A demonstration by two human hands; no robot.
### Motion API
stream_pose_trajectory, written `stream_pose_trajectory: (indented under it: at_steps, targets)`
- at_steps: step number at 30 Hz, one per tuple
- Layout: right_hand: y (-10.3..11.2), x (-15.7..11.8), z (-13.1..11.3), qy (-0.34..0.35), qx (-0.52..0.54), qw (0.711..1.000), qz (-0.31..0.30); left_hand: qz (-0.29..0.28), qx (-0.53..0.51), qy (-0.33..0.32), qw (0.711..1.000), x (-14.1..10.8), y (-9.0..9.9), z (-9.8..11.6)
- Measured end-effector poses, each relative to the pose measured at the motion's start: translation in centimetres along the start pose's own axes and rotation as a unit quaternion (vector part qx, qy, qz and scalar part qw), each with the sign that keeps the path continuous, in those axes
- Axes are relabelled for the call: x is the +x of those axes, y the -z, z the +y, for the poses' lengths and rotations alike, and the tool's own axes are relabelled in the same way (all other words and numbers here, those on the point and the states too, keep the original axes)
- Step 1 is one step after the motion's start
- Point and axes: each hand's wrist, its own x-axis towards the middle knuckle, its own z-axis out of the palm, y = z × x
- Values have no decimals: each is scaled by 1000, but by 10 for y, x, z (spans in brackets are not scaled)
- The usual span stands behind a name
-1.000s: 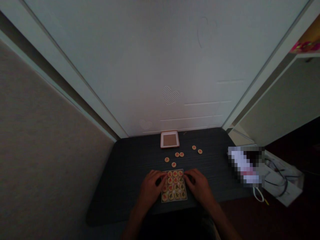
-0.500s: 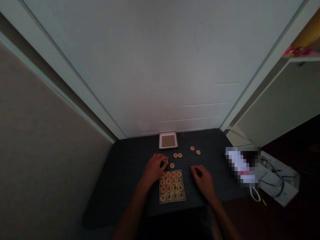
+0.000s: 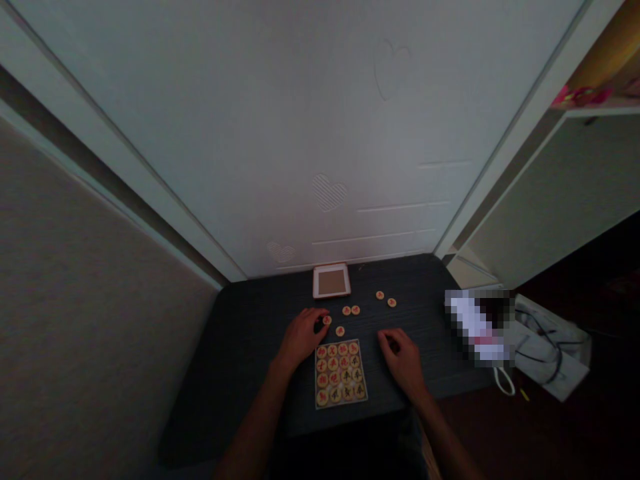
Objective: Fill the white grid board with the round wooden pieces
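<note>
My left hand (image 3: 303,338) has its thumb and forefinger on either side of a round wooden chess piece (image 3: 327,321) with a red character, just above the tray. Below it on the dark table lies a square tray (image 3: 316,392) filled with rows of round pieces, some marked red, some black. One loose red piece (image 3: 340,331) sits between my left hand and the tray. Two more pieces (image 3: 351,311) lie side by side farther back. To the right of the tray rests my right hand (image 3: 401,355), its fingers curled together with nothing visible in them.
A white-framed lid or box (image 3: 332,281) stands at the table's back edge by the white wall. Two loose pieces (image 3: 386,299) lie at the back right. Right of the table is a white box (image 3: 550,353) with a dark cord.
The whole view has shifted slightly. The piece at my left fingertips shows its red face more fully now, and the fingers are a little farther from the tray. My right hand stays curled.
</note>
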Motion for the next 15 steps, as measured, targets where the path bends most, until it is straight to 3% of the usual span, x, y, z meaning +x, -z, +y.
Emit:
stream_pose_trajectory:
  at_steps: [15]
  targets:
    - [-1, 0, 0, 1, -2, 1000, 2, -4, -39, -41, 998, 1, 0, 5]
